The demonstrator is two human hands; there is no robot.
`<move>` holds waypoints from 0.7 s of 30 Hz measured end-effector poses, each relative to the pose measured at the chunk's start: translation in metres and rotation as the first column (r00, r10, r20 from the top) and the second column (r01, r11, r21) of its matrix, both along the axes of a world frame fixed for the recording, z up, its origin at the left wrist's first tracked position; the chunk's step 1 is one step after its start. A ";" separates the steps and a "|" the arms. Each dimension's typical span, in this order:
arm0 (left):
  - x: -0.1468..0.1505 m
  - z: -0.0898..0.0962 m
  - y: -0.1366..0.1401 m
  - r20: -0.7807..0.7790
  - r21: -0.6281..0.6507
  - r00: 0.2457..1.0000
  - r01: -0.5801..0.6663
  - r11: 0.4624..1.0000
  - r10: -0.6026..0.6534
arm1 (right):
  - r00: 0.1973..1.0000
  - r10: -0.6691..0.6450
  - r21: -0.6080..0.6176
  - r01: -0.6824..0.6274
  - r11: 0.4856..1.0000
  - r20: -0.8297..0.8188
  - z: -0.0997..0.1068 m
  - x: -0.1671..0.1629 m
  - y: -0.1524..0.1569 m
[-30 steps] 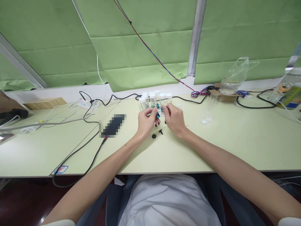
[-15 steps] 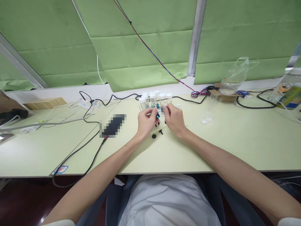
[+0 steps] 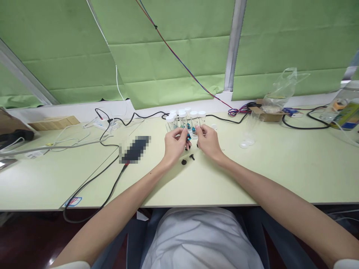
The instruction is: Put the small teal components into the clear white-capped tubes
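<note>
Close together over the table point(image 3: 244, 175), both hands work just in front of several clear tubes with white caps point(image 3: 182, 113). My left hand point(image 3: 174, 145) is closed in a pinch, with a small shiny blue piece point(image 3: 189, 137) at its fingers. Thumb and fingers of my right hand point(image 3: 209, 142) are also pinched together; what they hold is too small to make out. Teal bits show inside or behind the tubes. Below the hands lie a black thumbscrew-like part point(image 3: 192, 157) and a round black piece point(image 3: 183, 162). Other dark bits are partly covered by my fingers.
Left of my hands lies a blurred-out dark device point(image 3: 136, 149) with a black cable point(image 3: 112, 190). To the right are clear empty-looking tubes point(image 3: 248, 130). Farther back stand a cardboard box point(image 3: 270, 116) with a plastic bag point(image 3: 282, 91) and a coil of wires point(image 3: 238, 111).
Almost nothing differs. My right hand has shifted very slightly, and both hands keep their pinched grips.
</note>
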State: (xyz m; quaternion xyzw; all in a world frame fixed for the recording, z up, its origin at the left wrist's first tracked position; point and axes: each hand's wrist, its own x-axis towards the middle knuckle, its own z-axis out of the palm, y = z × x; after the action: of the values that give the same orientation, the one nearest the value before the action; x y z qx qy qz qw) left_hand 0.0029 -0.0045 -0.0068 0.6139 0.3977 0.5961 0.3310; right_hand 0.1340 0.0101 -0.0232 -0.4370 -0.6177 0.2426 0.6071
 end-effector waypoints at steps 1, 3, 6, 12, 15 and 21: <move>0.000 0.000 0.000 0.005 -0.002 1.000 0.003 1.000 -0.003 | 0.997 0.046 -0.052 -0.049 0.997 -0.061 -0.001 0.000 0.001; 0.000 0.001 0.001 0.010 -0.001 1.000 0.010 1.000 -0.010 | 0.975 0.126 -0.135 -0.152 0.979 -0.183 -0.003 -0.001 0.003; 0.000 0.000 0.001 0.019 0.004 0.999 0.028 1.000 -0.028 | 0.924 0.202 -0.205 -0.277 0.939 -0.324 -0.003 -0.003 0.005; 0.000 -0.001 0.002 0.067 -0.007 0.994 0.088 0.996 -0.087 | 0.786 0.290 -0.260 -0.488 0.833 -0.547 0.001 -0.006 0.003; 0.000 -0.001 0.002 0.077 -0.023 0.992 0.100 0.995 -0.098 | 0.728 0.317 -0.279 -0.570 0.773 -0.609 0.003 -0.006 0.000; 0.000 0.000 0.001 0.103 -0.055 0.990 0.105 0.993 -0.099 | 0.638 0.311 -0.279 -0.651 0.706 -0.704 0.006 -0.004 -0.002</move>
State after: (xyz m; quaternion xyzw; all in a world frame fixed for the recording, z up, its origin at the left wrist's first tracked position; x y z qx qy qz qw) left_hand 0.0033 -0.0035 -0.0069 0.5927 0.3665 0.5961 0.3988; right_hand 0.1303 0.0085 -0.0173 -0.2890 -0.3964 0.6828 0.5414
